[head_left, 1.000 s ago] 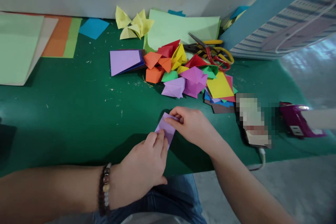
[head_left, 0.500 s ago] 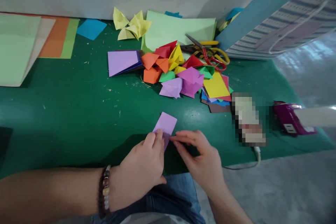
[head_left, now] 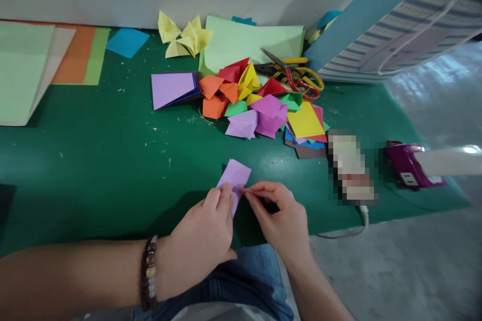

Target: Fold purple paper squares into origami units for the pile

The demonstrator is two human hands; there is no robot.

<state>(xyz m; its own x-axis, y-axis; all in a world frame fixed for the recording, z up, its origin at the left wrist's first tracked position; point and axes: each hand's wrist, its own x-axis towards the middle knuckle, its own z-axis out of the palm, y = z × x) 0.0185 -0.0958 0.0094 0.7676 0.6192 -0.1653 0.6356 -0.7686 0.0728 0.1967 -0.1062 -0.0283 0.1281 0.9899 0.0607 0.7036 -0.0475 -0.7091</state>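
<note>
A folded strip of light purple paper (head_left: 237,173) lies slantwise near the front edge of the green table. Its far end shows two layers slightly apart. My left hand (head_left: 205,233), with a beaded bracelet at the wrist, has its fingers closed together over the paper's lower left part and covers it. From the right, my right hand (head_left: 280,213) pinches at the paper's right edge between thumb and forefinger. The fingertips hide exactly how much paper they grip.
Folded paper pieces (head_left: 241,100) in several colours lie beyond my hands, with scissors (head_left: 289,72) behind them. A purple-topped paper stack (head_left: 172,89) sits left of these. Rightward are coloured squares (head_left: 306,119), a blurred-out phone (head_left: 350,165) on a cable and a purple device (head_left: 404,163).
The layers at the paper's far end now stand slightly apart. My right hand stays pinched at its edge. The whole view has shifted a little, so things appear further left.
</note>
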